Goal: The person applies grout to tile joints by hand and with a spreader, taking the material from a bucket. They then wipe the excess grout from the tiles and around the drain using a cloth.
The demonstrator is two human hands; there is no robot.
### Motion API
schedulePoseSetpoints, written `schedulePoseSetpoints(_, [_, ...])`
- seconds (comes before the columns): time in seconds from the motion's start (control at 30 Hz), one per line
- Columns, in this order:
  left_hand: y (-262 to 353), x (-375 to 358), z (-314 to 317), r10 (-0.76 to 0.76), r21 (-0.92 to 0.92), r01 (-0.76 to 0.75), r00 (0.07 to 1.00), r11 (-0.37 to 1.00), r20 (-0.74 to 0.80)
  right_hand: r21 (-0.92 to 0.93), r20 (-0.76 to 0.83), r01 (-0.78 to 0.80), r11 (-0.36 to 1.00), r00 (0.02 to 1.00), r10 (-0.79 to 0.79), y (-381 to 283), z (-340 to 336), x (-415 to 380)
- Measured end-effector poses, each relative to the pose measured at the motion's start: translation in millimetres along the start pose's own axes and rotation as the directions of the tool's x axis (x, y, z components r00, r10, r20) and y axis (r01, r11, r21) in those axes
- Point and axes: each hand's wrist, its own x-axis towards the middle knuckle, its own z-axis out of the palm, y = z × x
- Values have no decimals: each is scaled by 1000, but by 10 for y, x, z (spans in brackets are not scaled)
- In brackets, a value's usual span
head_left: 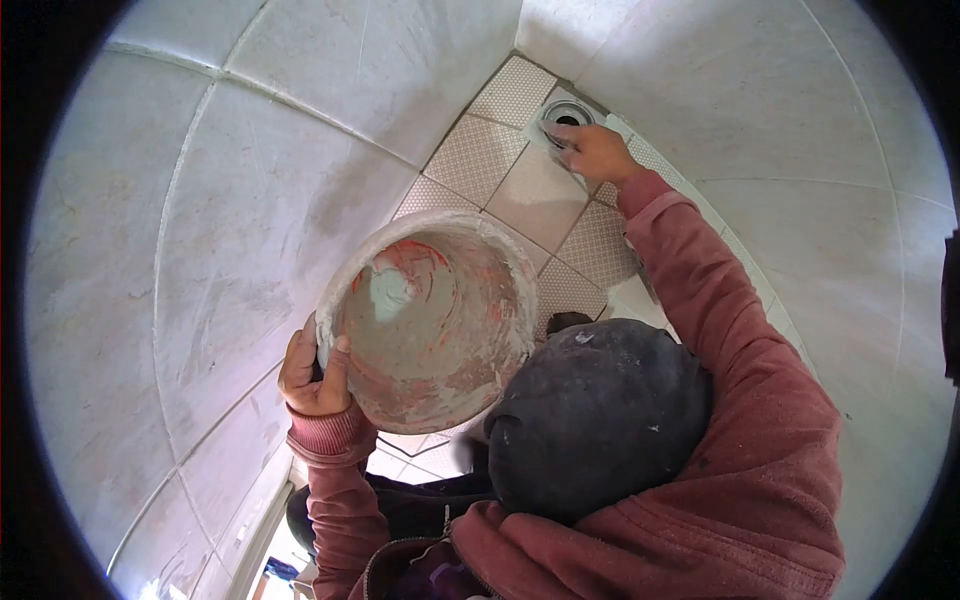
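Observation:
My left hand (pixel 318 372) is closed on the rim of a round bucket (pixel 430 320), whose inside is smeared with grey and reddish residue. The bucket tilts so that its mouth faces up toward me. At the far corner of the floor, my right hand (pixel 592 150) reaches to a round drain (pixel 567 114) with a dark centre. Its fingers are bent at the drain's near edge, and whether they hold anything is too small to make out.
Pale tiled walls (pixel 270 180) rise on both sides and meet beyond the drain. Patterned and plain floor tiles (pixel 540 195) lie between bucket and drain. My dark-clad knee (pixel 600 420) is close to the bucket's right side.

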Motion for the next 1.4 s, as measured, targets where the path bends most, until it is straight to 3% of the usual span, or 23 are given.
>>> schedulePoseSetpoints(0.07, [-22,-5,2,-14,-6,14,1000,1000,-2,-320,168,220,921,970,-174,-97,18,-16])
schedulePoseSetpoints(0.27, [21,10,1,-19,25,19,1000,1000,3,-467,121,199,862,980,-160,-119,120,-313])
schedulePoseSetpoints(0.43, [11,-3,6,-48,-37,47,999,998,-18,-512,136,195,836,980,-145,116,100,-604])
schedulePoseSetpoints(0.5, [35,14,-14,-13,31,12,1000,999,26,-516,142,179,838,982,-122,197,51,-626])
schedulePoseSetpoints(0.6, [51,16,46,-42,-55,40,998,998,-47,-423,8,130,897,990,-140,236,-68,-621])
schedulePoseSetpoints(0.67, [20,16,48,-26,-51,23,999,998,-46,-326,-48,-31,945,999,16,158,-111,-611])
schedulePoseSetpoints(0.8, [14,16,38,-12,-39,10,999,999,-48,-341,-2,23,940,1000,-26,261,192,-654])
schedulePoseSetpoints(0.87, [14,19,26,-20,-28,19,999,999,-39,-45,-146,237,970,959,-241,100,222,-682])
schedulePoseSetpoints(0.9, [13,17,20,-29,-20,28,999,999,-34,172,-60,146,974,989,-137,42,179,-698])
schedulePoseSetpoints(0.93, [51,21,34,-40,-13,40,998,999,-44,176,-49,155,972,988,-148,-172,42,-690])
schedulePoseSetpoints(1.0, [175,37,90,-104,-98,98,993,990,-58,498,-79,347,794,931,-357,-610,-133,-667])
schedulePoseSetpoints(1.07, [200,37,101,-141,-111,133,988,985,-69,667,-140,543,510,764,-629,-1103,-270,-678])
schedulePoseSetpoints(1.13, [175,47,122,-104,-103,98,993,990,-59,731,-17,554,399,599,-801,-1488,-203,-679])
schedulePoseSetpoints(1.2, [126,46,115,-78,-97,72,995,993,-58,683,166,500,532,603,-780,-1773,165,-744])
schedulePoseSetpoints(1.27, [192,42,125,-55,-6,55,997,998,-63,426,373,544,722,622,-689,-1886,631,-792])
schedulePoseSetpoints(1.3, [178,22,118,-62,-2,62,996,998,-66,432,376,545,719,616,-692,-1895,757,-808])
schedulePoseSetpoints(1.37, [126,2,84,-81,44,82,997,996,-21,337,610,510,792,523,-596,-1938,925,-826])
schedulePoseSetpoints(1.4, [117,-4,68,-85,47,86,996,995,-22,340,611,510,790,519,-598,-1955,1004,-848])
